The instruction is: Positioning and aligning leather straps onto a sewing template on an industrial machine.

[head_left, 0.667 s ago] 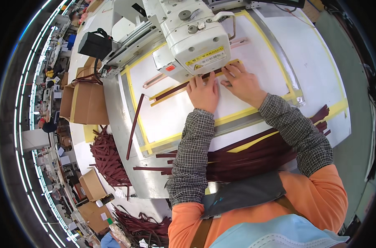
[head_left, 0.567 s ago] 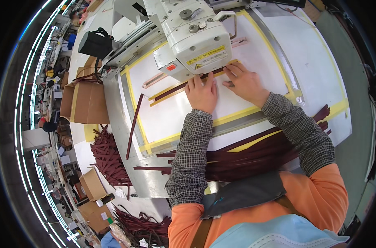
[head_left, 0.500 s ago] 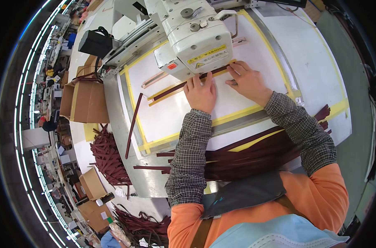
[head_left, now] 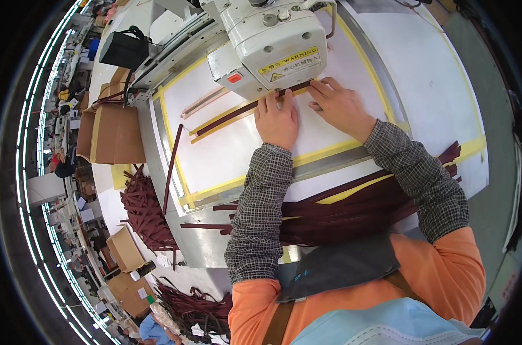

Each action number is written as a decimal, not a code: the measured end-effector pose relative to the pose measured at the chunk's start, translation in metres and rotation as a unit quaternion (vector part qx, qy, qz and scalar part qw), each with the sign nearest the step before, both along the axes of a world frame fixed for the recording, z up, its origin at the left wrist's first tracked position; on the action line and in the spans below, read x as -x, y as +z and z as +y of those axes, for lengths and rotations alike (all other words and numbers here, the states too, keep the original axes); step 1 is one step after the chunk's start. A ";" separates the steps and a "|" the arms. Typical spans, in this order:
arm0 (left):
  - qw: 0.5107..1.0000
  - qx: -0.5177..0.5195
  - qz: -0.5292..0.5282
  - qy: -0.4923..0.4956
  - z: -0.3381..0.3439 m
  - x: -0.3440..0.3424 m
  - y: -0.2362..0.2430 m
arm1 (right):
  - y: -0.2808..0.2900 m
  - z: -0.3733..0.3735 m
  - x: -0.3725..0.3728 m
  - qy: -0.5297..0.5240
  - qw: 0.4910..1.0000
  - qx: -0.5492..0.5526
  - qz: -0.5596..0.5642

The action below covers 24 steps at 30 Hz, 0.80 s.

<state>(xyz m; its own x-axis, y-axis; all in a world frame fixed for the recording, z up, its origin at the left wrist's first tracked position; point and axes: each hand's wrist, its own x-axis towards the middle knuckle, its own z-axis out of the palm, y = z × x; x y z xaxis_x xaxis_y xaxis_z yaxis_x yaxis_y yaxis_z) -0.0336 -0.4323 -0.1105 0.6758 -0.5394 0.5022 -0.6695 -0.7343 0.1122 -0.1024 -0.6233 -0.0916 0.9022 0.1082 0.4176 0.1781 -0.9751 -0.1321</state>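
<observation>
Hands first: both of yours lie flat on the white table (head_left: 433,75), two in all, fingers stretched out and gripping nothing. Your left hand (head_left: 278,121) presses its fingertips down on one long dark maroon strip (head_left: 238,113) that runs slantwise under the head of the single white sewing machine (head_left: 272,40) at the table's far edge. Your right hand (head_left: 338,106) rests just beside it, its fingertips touching the same strip's right end, right under the machine's front. A second, pale strip (head_left: 200,102) lies apart, farther left, and a third, another maroon strip (head_left: 172,167), lies near the table's left edge, along the yellow tape border (head_left: 330,150). At the near edge, against your body, a heap of maroon strips (head_left: 353,213) lies across the table, too many to count. Off the left edge stand two brown cardboard boxes (head_left: 111,135), with a further pile of maroon strips (head_left: 146,210) on the floor below them.
</observation>
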 end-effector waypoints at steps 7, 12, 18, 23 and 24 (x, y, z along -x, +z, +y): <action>1.000 0.007 -0.024 0.002 0.017 -0.006 0.003 | -0.007 0.016 -0.008 0.019 1.000 -0.014 -0.009; 1.000 0.017 -0.002 -0.001 0.019 -0.004 0.001 | -0.012 0.020 -0.008 0.009 1.000 -0.008 -0.014; 1.000 0.021 -0.007 -0.003 0.019 -0.005 0.001 | -0.014 0.025 -0.008 -0.002 1.000 -0.011 -0.011; 1.000 0.021 0.003 -0.021 0.029 -0.010 0.000 | -0.008 0.029 -0.011 -0.003 1.000 -0.029 -0.006; 0.999 0.020 -0.003 -0.029 0.034 -0.009 0.000 | -0.009 0.027 -0.010 0.001 0.999 -0.033 0.004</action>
